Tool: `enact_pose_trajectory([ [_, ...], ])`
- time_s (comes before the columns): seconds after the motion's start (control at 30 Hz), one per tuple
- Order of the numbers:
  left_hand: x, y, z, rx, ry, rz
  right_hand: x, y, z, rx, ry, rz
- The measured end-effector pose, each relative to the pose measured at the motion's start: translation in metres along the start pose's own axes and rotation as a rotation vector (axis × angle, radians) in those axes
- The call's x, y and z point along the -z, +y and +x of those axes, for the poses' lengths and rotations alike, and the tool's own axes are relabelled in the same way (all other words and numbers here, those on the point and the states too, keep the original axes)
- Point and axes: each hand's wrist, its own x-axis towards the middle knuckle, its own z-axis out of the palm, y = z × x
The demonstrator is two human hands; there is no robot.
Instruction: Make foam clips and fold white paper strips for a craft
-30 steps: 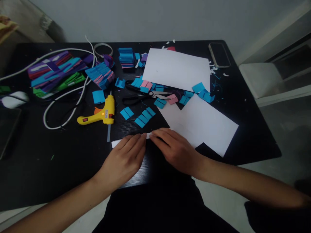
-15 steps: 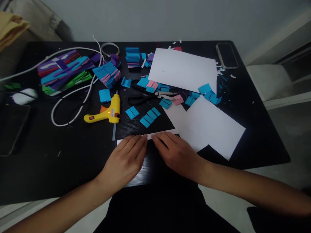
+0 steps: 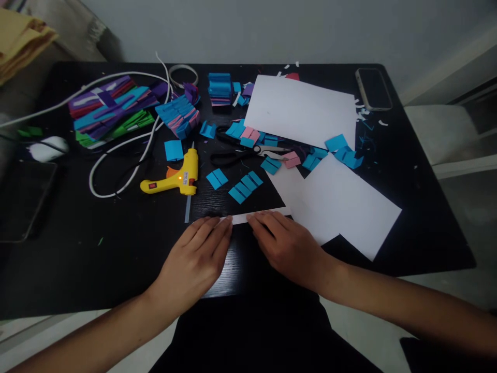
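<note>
A narrow white paper strip lies on the black table in front of me, slanting up slightly to the right. My left hand holds its left part, fingertips pressed together on the paper. On the right part, the fingers of my right hand press down in the same way. A short stretch of the strip shows between the two hands; the rest of its left part is mostly covered by my fingers. Just beyond my left hand lies a yellow glue gun with a clear glue stick at its back and a lit orange light.
Blue folded paper pieces and black-handled scissors lie ahead of my hands. White sheets spread to the right, near a phone. Colored paper bundles, a white cable and a mouse are at the left.
My left hand has slid a little left along the strip, so the gap between my hands is wider. The whole view has shifted slightly; the other things have stayed put.
</note>
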Motion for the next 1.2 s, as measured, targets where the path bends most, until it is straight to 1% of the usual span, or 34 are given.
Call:
enact_pose_trajectory([
  [0.3,0.012,-0.008,-0.013,0.028,-0.035,0.064,0.002,0.0,0.0,-0.01,-0.01,0.009],
  [0.63,0.02,-0.013,-0.037,0.082,-0.101,0.133,0.002,0.001,0.0,0.002,-0.012,0.014],
  [0.77,0.019,-0.008,-0.032,0.128,-0.13,0.148,0.0,-0.002,0.001,-0.01,-0.034,-0.011],
  [0.9,0.016,0.002,-0.021,0.197,-0.2,0.193,-0.003,-0.006,0.001,-0.026,-0.027,-0.042],
  [0.97,0.015,0.007,-0.019,0.203,-0.227,0.221,-0.004,-0.006,0.001,-0.03,-0.033,-0.043],
  [1.07,0.014,0.01,-0.02,0.202,-0.248,0.244,-0.001,-0.004,-0.001,-0.052,-0.035,-0.036],
  [1.2,0.015,0.01,-0.021,0.206,-0.251,0.248,0.01,0.005,-0.008,-0.13,-0.032,-0.068],
])
